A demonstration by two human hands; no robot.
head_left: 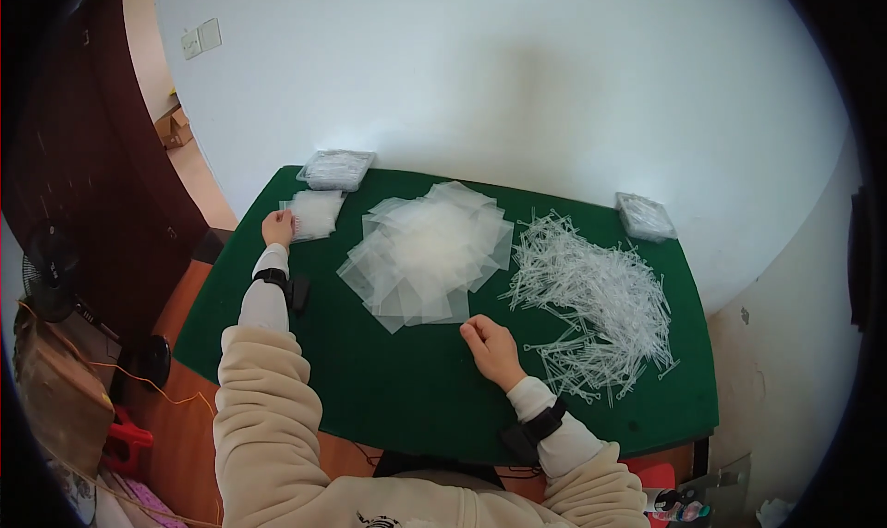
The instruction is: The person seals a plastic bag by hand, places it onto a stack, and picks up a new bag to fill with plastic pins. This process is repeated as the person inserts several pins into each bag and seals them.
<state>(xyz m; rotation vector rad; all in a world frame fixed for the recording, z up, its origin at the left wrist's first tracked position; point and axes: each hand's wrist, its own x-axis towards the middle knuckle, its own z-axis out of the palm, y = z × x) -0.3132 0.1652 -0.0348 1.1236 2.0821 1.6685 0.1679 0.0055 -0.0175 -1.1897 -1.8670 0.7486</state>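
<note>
At the far left of the green table, my left hand (pixel 278 228) is closed at the edge of a small stack of filled clear plastic bags (pixel 317 214), seemingly gripping a bag there. My right hand (pixel 492 351) is curled at the near edge of a broad heap of flat clear plastic bags (pixel 425 251); its inner fingers are hidden, so I cannot make out what they hold. To its right spreads a loose pile of thin clear plastic sticks (pixel 601 306), some with a ring at one end.
A clear box of sticks (pixel 336 169) stands at the back left, and another clear box (pixel 645 217) at the back right. The green table (pixel 388 389) meets a white wall (pixel 480 84). A black fan (pixel 54 265) and a red stool (pixel 127 440) are on the left.
</note>
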